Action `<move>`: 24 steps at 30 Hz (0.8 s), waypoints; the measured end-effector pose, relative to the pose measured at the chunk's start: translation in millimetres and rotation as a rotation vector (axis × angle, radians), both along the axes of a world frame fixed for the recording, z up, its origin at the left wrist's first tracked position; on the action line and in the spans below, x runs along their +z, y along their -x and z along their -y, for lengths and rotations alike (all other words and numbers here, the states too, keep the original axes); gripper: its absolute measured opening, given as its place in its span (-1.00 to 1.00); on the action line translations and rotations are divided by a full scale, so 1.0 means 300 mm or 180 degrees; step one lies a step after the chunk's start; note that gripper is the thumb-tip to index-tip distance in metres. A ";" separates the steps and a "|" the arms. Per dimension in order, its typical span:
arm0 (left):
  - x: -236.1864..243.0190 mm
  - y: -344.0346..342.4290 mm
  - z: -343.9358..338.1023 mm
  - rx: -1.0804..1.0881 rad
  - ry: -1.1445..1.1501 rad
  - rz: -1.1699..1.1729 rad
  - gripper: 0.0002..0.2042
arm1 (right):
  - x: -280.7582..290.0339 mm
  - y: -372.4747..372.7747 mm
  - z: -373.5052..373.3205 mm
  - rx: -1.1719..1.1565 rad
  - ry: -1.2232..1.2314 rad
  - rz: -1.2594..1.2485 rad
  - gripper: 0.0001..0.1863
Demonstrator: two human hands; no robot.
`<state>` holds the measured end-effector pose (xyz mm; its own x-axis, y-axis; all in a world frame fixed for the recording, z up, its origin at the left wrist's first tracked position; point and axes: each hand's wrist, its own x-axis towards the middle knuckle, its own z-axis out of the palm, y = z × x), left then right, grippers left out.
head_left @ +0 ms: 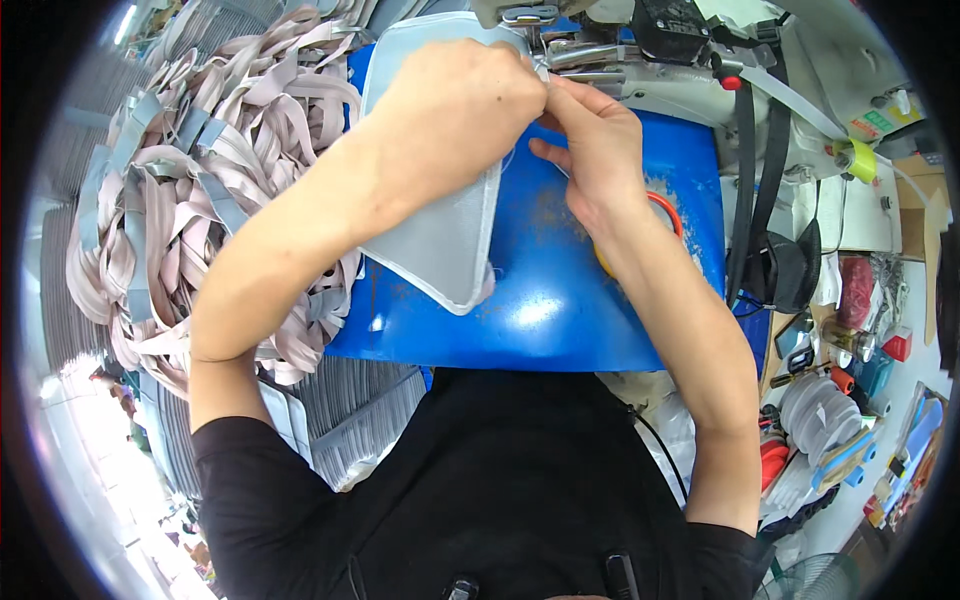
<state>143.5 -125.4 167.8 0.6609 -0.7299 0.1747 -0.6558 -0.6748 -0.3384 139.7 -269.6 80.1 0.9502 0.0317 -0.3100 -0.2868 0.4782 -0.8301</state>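
A grey fabric panel [440, 235] with white piped edging lies on the blue table top [540, 310], reaching up to the sewing machine's presser foot [530, 16]. My left hand [475, 95] is closed over the panel's upper right edge, fingertips turned down and hidden. Meeting it just below the presser foot is my right hand [600, 135], thumb and forefinger pinched together at the panel's edge. Whatever sits in that pinch is too small to make out. Beneath my right wrist shows a red and yellow ring-shaped handle [667, 213], partly covered by the forearm.
At the left, a big tangled heap of pale pink and grey strips [230, 180] rests against the table. Stacked grey panels [365, 410] stand below it. The machine's body [650, 95] and black belts [757, 170] border the right, with cluttered supplies [815, 415] beyond.
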 end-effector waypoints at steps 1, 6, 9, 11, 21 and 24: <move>-0.008 0.009 0.007 0.0095 0.0019 -0.0020 -0.73 | 0.001 0.001 0.000 0.0022 -0.0010 -0.0033 -0.73; -0.048 0.040 0.069 0.0445 0.0498 -0.0096 -0.83 | -0.001 0.011 0.009 -0.0011 -0.0277 0.0034 -0.73; -0.081 0.037 0.115 0.0619 0.0933 0.0018 -0.86 | -0.010 0.014 0.013 -0.0075 -0.0378 0.0108 -0.71; -0.103 0.035 0.120 0.0636 0.1338 -0.0112 -0.84 | -0.020 0.016 0.021 -0.0090 -0.0484 0.0176 -0.69; -0.213 0.120 -0.029 0.0403 0.3722 -0.1167 -0.58 | -0.070 0.138 0.080 0.0504 0.0945 0.1257 -0.64; -0.203 0.168 -0.028 0.0161 0.2821 -0.0560 -0.56 | -0.056 0.164 0.069 0.0441 -0.0137 0.0927 -0.63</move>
<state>93.0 -117.0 106.9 0.7587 -0.3452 0.5525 -0.6115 -0.6698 0.4213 90.5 -290.3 63.3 0.9845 0.1742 -0.0213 -0.1050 0.4877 -0.8667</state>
